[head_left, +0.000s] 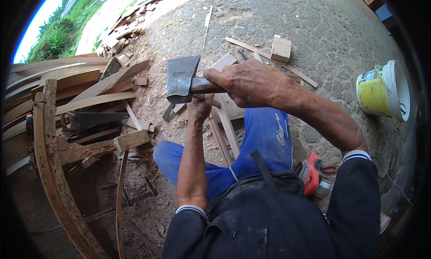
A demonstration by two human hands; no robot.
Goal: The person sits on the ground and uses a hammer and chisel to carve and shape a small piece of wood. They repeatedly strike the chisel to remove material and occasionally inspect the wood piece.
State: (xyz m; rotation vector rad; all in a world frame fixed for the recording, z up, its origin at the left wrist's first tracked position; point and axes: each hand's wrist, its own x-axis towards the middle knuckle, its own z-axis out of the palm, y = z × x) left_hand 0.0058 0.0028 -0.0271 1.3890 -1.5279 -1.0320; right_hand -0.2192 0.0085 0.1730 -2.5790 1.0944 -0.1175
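A hatchet (183,77) with a dark, worn steel head is raised in front of my knees, its blade pointing left. My right hand (242,81) is wrapped round its wooden handle, close to the head. Just below the hatchet head is my left hand (200,107), its fingers curled and largely hidden behind the tool; what it grips cannot be made out. A pale wooden piece (224,61) shows beyond the hatchet. Wooden strips (226,129) slant between my legs under my hands.
Curved boards (67,86) are piled at the left, with a handsaw (96,120) among them. A wood block (281,49) and a long strip (269,59) lie ahead. To the right stands a white bucket (376,90) with a yellow label; a red power tool (312,173) lies beside my right leg.
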